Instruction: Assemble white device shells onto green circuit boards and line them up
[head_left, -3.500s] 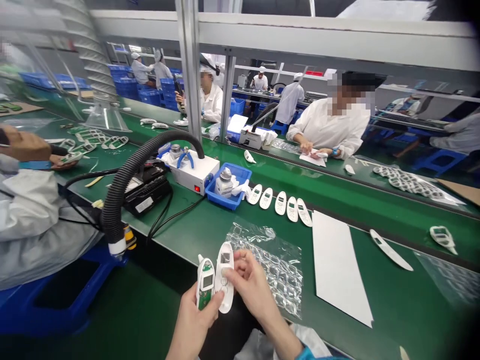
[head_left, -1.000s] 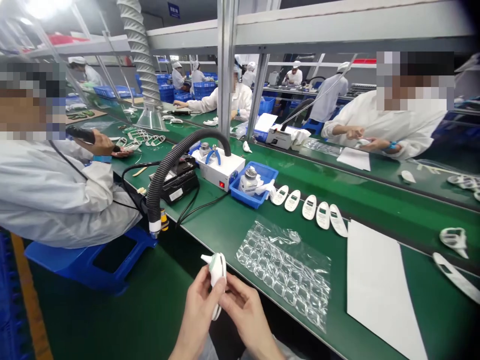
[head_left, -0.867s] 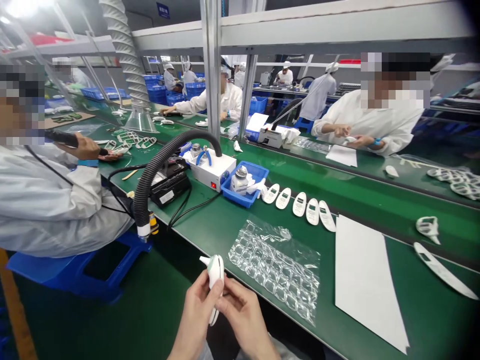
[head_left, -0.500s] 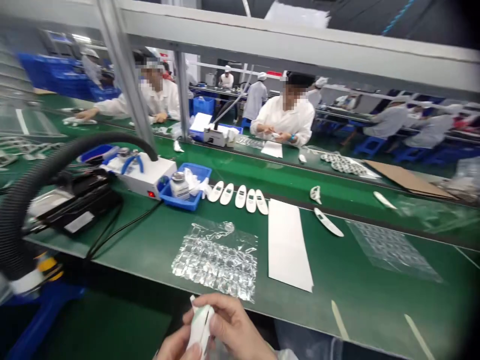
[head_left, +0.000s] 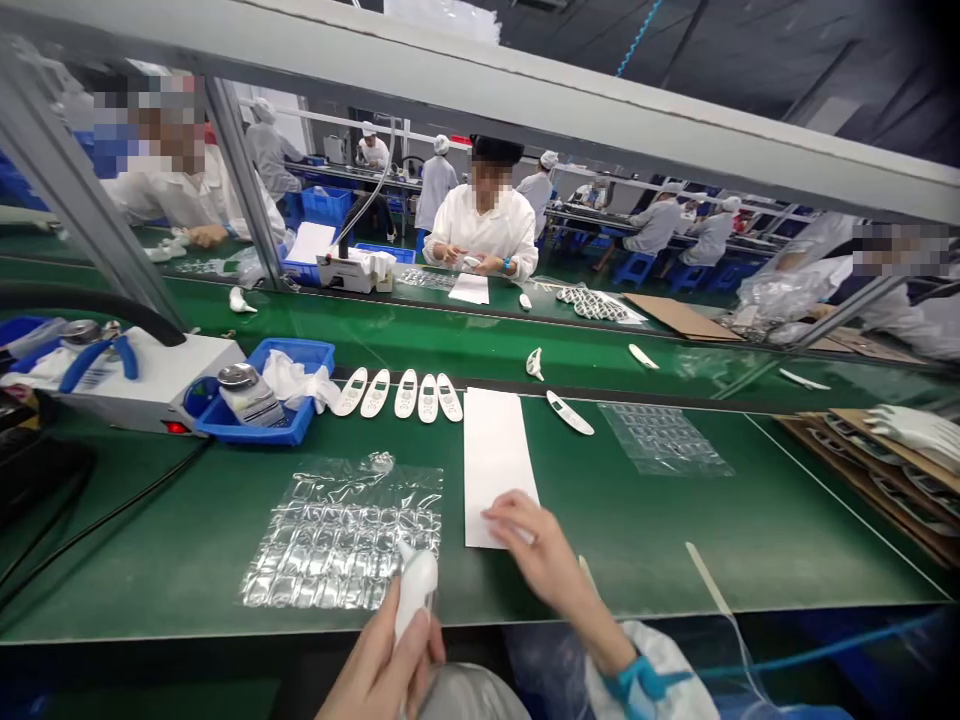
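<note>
In my left hand (head_left: 379, 655) is a white ear thermometer (head_left: 417, 588), held upright at the table's near edge with its narrow tip pointing up. The fingers wrap round its lower part and hide it. My right hand (head_left: 529, 550) is over the near end of a white paper sheet (head_left: 499, 450). Its fingers are loosely bent and somewhat apart, and nothing shows in them. Whether they touch the paper I cannot tell. Left of the paper lies a clear plastic blister sheet (head_left: 337, 535). Several white front covers (head_left: 406, 394) with display windows stand in a row behind it.
A blue tray (head_left: 300, 425) holds a metal-topped bottle and white tissues. Beside it stands a white box (head_left: 150, 385) with blue pliers. One white cover (head_left: 570, 412) and another plastic sheet (head_left: 667, 440) lie right. Stacked cardboard with white parts (head_left: 885, 480) fills the far right. A co-worker (head_left: 484, 225) sits opposite.
My right hand has let go of the thermometer and moved right and forward over the paper. My left hand keeps the thermometer, now more upright. The view has swung to the right.
</note>
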